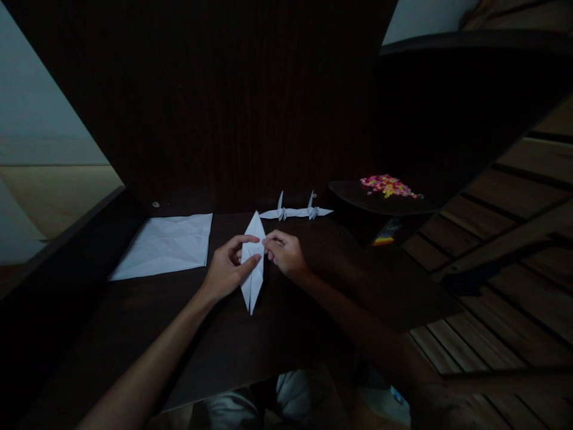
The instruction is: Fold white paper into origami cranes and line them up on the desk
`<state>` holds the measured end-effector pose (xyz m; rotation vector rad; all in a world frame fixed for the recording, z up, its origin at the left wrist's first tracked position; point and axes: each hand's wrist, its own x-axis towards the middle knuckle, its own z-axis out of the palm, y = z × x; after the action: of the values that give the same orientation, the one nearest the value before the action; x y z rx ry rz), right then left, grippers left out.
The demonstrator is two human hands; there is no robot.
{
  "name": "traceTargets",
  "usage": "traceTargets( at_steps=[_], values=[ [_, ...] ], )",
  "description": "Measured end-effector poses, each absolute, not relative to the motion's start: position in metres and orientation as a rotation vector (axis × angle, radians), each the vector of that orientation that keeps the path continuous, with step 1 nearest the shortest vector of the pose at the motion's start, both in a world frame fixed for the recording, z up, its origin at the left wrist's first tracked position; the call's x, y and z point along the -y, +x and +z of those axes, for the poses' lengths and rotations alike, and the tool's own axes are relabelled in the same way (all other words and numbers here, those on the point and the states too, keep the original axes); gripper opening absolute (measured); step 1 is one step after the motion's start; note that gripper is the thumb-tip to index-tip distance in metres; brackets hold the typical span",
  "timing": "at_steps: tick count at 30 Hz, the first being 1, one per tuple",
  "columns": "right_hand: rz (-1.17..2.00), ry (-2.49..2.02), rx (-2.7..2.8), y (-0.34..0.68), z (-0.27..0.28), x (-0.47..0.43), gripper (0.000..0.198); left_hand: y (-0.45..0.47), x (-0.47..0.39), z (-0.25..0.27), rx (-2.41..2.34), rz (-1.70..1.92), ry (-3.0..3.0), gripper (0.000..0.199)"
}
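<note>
A white folded paper (253, 282), shaped like a long diamond with a slit down its lower half, is held upright over the dark desk. My left hand (228, 266) grips its left side, thumb and a finger lying across the front. On the right edge, the fingers of my right hand (286, 254) pinch the paper near its middle. Behind it stand two white origami cranes (298, 212) side by side, wings in line and touching or nearly so. Creased white paper sheets (168, 245) lie to the left of my hands.
Small pink, red and yellow pieces (388, 185) are heaped on a rounded dark shelf (362, 203) at the right. A dark wooden panel (224, 107) rises behind the desk (215, 340). A low side wall (67, 239) borders the left, and slatted wood (505, 298) the right.
</note>
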<state>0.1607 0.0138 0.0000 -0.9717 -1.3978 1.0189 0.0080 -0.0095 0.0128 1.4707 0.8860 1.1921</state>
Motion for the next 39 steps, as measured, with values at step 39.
traceTargets(
  at_steps=[39],
  values=[
    [1.275,-0.862,1.641,0.1546,-0.0038,-0.0070,0.027,0.0045,0.0028,0.0138,-1.020,1.599,1.269,0.037]
  ],
)
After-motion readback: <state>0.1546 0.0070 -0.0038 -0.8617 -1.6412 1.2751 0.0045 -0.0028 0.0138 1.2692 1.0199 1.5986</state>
